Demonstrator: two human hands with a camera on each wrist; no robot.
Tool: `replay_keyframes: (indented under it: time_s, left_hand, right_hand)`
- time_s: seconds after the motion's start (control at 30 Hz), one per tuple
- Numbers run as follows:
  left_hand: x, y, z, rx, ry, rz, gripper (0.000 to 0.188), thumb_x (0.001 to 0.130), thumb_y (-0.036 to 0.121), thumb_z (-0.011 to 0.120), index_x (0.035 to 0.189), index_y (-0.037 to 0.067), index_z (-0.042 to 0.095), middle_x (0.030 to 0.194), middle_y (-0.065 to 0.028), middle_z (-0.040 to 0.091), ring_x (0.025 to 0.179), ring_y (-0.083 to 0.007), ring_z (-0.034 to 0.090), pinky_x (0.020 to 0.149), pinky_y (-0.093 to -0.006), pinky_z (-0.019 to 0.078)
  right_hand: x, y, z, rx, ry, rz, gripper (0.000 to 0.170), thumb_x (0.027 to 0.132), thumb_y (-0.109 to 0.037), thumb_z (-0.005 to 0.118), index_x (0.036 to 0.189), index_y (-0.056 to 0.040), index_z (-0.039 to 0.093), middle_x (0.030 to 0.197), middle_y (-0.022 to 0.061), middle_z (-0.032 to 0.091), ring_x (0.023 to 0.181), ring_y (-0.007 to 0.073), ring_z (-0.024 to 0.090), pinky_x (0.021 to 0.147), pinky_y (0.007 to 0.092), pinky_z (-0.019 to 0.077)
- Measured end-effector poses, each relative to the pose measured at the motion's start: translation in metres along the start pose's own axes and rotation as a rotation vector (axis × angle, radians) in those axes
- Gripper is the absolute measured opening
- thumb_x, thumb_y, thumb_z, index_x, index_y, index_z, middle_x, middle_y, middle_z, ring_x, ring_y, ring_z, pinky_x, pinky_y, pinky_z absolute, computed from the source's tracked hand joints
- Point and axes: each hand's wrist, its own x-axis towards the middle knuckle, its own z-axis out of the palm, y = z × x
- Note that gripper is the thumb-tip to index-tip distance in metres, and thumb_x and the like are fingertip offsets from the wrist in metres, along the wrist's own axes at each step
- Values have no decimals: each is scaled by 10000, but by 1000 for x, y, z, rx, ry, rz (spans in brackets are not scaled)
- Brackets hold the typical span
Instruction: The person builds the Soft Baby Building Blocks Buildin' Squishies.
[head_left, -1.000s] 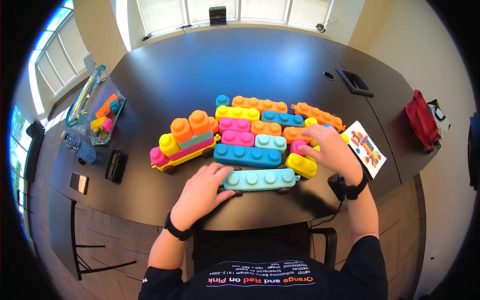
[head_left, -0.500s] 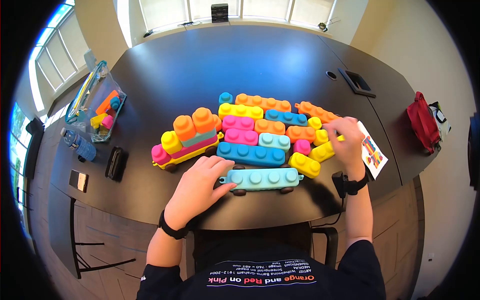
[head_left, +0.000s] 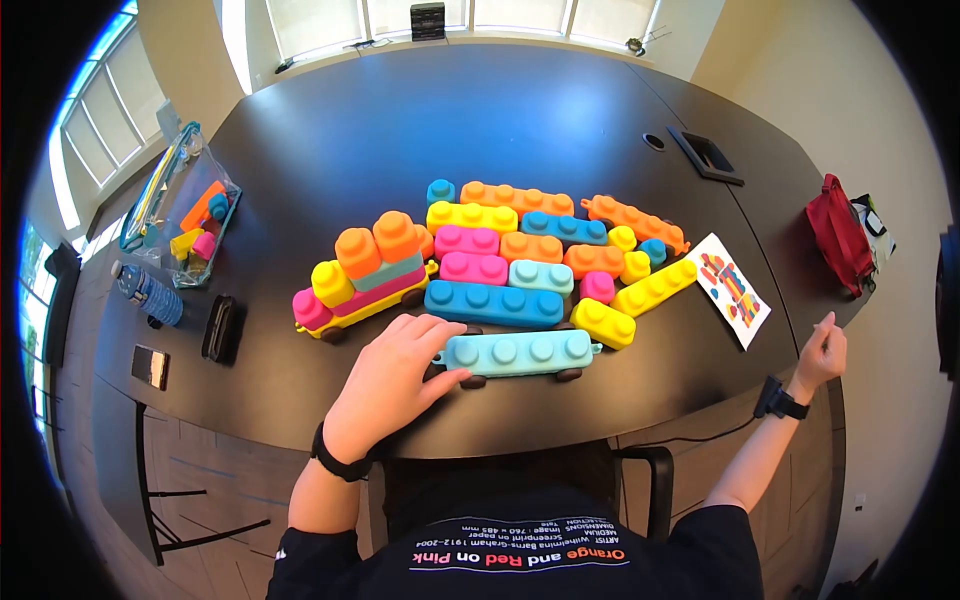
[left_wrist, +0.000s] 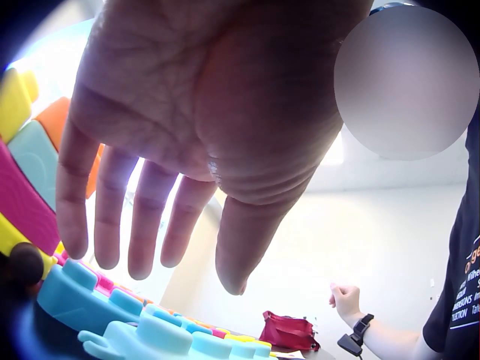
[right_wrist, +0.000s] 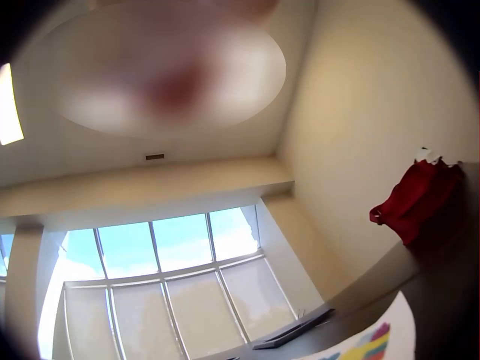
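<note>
My left hand lies at the left end of a light-blue four-stud wheeled wagon, fingertips and thumb right at its end. The left wrist view shows straight, spread fingers above the studs of a blue brick. Out past the table's right side, my right hand is raised with loosely curled fingers and no object visible in it. Behind the wagon lie a long blue brick, pink bricks, a light-blue brick and a long yellow brick.
A wheeled train engine stands left of the bricks. A printed picture card lies right of them. Further left are a clear bag of bricks, a water bottle, a black case and a phone. A red bag sits far right.
My right hand has moved from over the bricks, past the picture card, out to the far right. The left hand stays by the wagon, its fingers now slightly further back on its end.
</note>
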Motion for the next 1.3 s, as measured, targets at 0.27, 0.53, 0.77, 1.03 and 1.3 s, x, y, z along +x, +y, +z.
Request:
replay_keyframes:
  time_s: [0.27, 0.53, 0.77, 1.03, 1.3]
  left_hand:
    - [2, -4, 1, 29, 31, 30, 394, 877, 183, 837, 1224, 64, 693, 1116, -116, 702, 1047, -329, 642, 918, -431, 536]
    - [4, -7, 6, 33, -8, 7, 394, 875, 181, 836, 1222, 67, 689, 1085, -108, 691, 1022, -322, 640, 904, -428, 535]
    - [2, -8, 4, 32, -5, -9, 399, 875, 187, 832, 1228, 68, 689, 1091, -110, 691, 1025, -327, 636, 915, -432, 531]
    - [2, -10, 4, 38, -5, 7, 407, 871, 181, 833, 1234, 67, 688, 1107, -105, 691, 1029, -325, 630, 920, -428, 528]
    - [-1, -9, 2, 73, -16, 6, 418, 900, 248, 815, 1247, 57, 682, 1129, -93, 681, 1049, -312, 633, 925, -421, 543]
  right_hand:
    - [102, 21, 3, 140, -48, -221, 117, 1024, -51, 710, 955, 25, 765, 794, 90, 711, 690, 179, 653, 665, 304, 530]
    - [144, -200, 102, 765, -542, -234, 156, 933, -161, 782, 899, -16, 735, 846, 119, 716, 749, 267, 682, 685, 363, 534]
    - [65, -294, 197, 899, -1043, -360, 297, 1003, -158, 678, 1269, -32, 712, 1257, 147, 734, 1086, 371, 715, 943, 443, 583]
    - [49, -310, 217, 848, -1004, -499, 323, 990, -97, 660, 1309, -56, 692, 1297, 117, 712, 1133, 352, 680, 960, 442, 564]
    - [48, -318, 222, 848, -1009, -482, 211, 943, -88, 689, 1145, -28, 673, 1095, 140, 658, 1106, 366, 642, 951, 462, 555]
